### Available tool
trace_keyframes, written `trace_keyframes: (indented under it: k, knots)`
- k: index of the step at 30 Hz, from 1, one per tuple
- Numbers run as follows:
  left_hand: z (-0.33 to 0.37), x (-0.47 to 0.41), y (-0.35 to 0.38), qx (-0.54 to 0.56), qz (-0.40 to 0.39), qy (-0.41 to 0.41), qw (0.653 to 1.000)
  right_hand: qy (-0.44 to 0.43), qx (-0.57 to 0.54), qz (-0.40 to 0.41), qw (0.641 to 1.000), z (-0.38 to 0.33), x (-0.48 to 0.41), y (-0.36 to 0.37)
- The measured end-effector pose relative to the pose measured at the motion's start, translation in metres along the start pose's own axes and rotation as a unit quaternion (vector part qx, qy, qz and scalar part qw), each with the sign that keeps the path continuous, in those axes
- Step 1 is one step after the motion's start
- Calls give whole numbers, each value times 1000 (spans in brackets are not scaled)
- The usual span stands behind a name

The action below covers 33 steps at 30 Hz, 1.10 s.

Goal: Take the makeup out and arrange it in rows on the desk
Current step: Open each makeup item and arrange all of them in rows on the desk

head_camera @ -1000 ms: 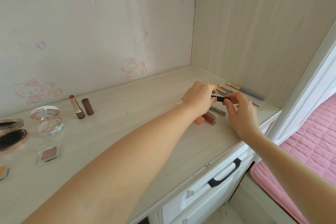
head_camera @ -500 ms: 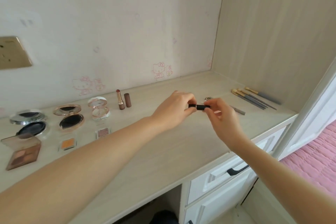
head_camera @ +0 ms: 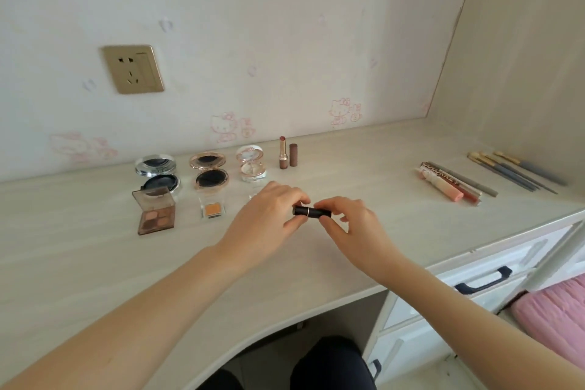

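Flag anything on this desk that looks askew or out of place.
Nothing looks spilled or broken. The lip gloss tubes and makeup brushes lie slanted at the right end of the desk, apart from the rows of compacts on the left. The left hand and right hand hold a black lipstick.

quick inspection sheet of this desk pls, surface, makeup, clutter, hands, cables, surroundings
surface: pale wood-grain desk, no spills seen
job's things: three open compacts in a back row, eyeshadow palette and orange eyeshadow pan in front; open lipstick upright, its cap beside it; lip gloss tubes and brushes lying at the right
clutter: nothing seen
grippers: left hand and right hand each pinch one end of a black lipstick tube with the fingers
cables: nothing seen; wall socket unused
surroundings: white drawers with a dark handle, pink bedding at the right
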State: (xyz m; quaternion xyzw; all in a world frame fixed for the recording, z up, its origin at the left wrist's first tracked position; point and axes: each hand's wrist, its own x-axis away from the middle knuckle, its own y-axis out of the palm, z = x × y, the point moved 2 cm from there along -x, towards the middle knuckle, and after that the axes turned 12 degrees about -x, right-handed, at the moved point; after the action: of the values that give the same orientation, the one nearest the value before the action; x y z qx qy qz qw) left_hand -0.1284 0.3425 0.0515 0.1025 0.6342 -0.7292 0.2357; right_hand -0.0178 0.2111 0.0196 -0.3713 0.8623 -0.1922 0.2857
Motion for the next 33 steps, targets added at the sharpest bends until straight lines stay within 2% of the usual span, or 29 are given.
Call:
trace_keyframes:
  k: [8, 13, 17, 20, 27, 33]
  knots:
    - [-27, 60, -7, -70, 62, -48, 994, -51, 20, -48, 997, -28, 3, 51]
    - [-32, 72, -9, -62, 78, -97, 990, -22, -64, -56, 996, -37, 1, 69]
    - [-28, 75, -11, -99, 90, -86, 987, -14, -79, -52, 995, -38, 2, 74]
    - [-25, 76, -9, -144, 81, -78, 983, -33, -59, -55, 996, -38, 3, 75]
    - [-19, 73, -2, -220, 46, -44, 973, -57, -87, -31, 994, -39, 8, 74]
    - [-26, 74, 3, -227, -9, -38, 973, -70, -85, -45, 993, -40, 9, 75]
